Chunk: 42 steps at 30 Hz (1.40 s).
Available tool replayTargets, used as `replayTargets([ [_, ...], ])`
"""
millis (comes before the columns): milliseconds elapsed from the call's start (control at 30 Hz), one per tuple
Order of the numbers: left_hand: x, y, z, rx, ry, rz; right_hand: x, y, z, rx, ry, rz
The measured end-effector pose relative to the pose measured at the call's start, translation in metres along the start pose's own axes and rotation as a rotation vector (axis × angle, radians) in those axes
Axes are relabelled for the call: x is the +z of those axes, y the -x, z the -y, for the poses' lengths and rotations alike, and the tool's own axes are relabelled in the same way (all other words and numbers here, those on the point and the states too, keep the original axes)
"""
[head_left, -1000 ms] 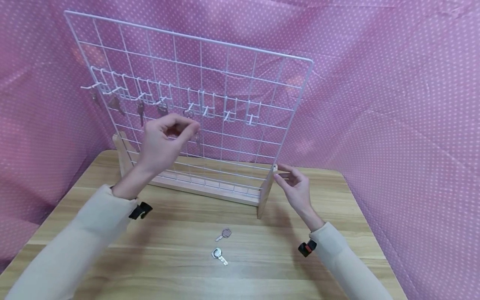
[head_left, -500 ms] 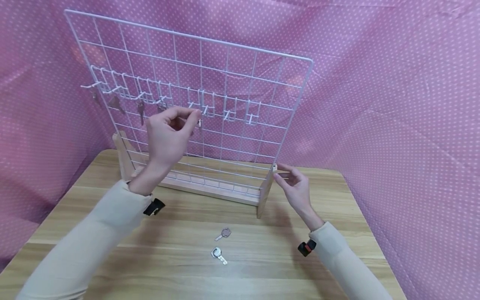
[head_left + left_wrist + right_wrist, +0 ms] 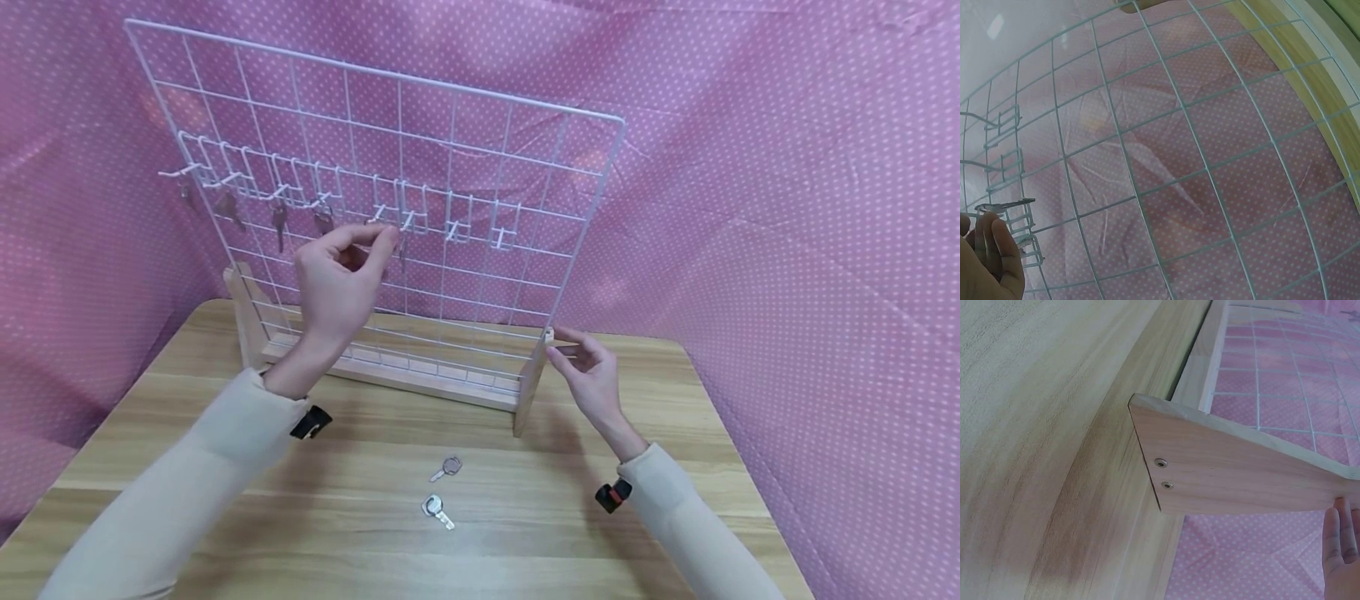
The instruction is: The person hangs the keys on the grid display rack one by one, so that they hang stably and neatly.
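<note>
My left hand (image 3: 337,279) is raised in front of the white wire grid (image 3: 480,142), thumb and forefinger pinching a small key (image 3: 1007,205) by its ring end. The fingertips are right at a white hook (image 3: 407,222) near the middle of the row; whether the ring is around that hook I cannot tell. Several keys (image 3: 280,218) hang from the hooks on the left. With fairly straight fingers, my right hand (image 3: 592,379) touches the upper part of the stand's wooden side panel (image 3: 1235,465). Two keys lie on the table, a darker one (image 3: 448,467) and a shiny one (image 3: 437,508).
Two more hooks, one (image 3: 455,232) and another (image 3: 502,240), sit at the right of the row with nothing seen on them. The stand's wooden base bar (image 3: 420,382) rests on the wooden table (image 3: 360,517). Pink dotted cloth (image 3: 787,208) surrounds the table behind and at the sides.
My left hand has shifted right, from the neighbouring hook to the one nearer the middle, with the key still pinched. The right hand and the two keys on the table stay put.
</note>
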<state>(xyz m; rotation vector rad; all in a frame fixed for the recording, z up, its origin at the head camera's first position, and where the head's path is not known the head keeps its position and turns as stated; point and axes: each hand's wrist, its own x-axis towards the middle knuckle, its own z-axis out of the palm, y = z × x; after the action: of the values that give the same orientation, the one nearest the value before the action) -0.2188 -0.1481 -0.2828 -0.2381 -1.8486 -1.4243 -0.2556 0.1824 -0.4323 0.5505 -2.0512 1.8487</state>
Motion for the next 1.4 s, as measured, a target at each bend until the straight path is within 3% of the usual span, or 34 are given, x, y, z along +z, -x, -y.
replayTargets([
  [133, -0.007, 0.006, 0.004, -0.014, -0.004, 0.016, 0.000, 0.000, 0.000, -0.002, -0.006, 0.003],
  [300, -0.014, 0.020, 0.016, -0.040, -0.069, 0.098, -0.001, 0.000, 0.001, 0.000, -0.013, 0.011],
  [533, -0.018, 0.053, 0.043, -0.077, -0.152, 0.290, -0.001, 0.000, 0.000, 0.009, -0.013, 0.011],
  [733, -0.015, 0.086, 0.070, -0.141, -0.157, 0.503, 0.000, 0.000, 0.000, 0.017, -0.008, -0.002],
  [1133, -0.010, 0.150, 0.111, -0.171, -0.218, 0.917, 0.000, 0.000, 0.001, 0.024, -0.007, -0.009],
  [1267, -0.007, 0.165, 0.116, -0.163, -0.257, 1.010, 0.000, 0.001, 0.002, 0.021, 0.001, -0.002],
  [1400, -0.002, 0.175, 0.120, -0.138, -0.276, 1.057, 0.000, 0.001, 0.002, 0.026, 0.006, 0.003],
])
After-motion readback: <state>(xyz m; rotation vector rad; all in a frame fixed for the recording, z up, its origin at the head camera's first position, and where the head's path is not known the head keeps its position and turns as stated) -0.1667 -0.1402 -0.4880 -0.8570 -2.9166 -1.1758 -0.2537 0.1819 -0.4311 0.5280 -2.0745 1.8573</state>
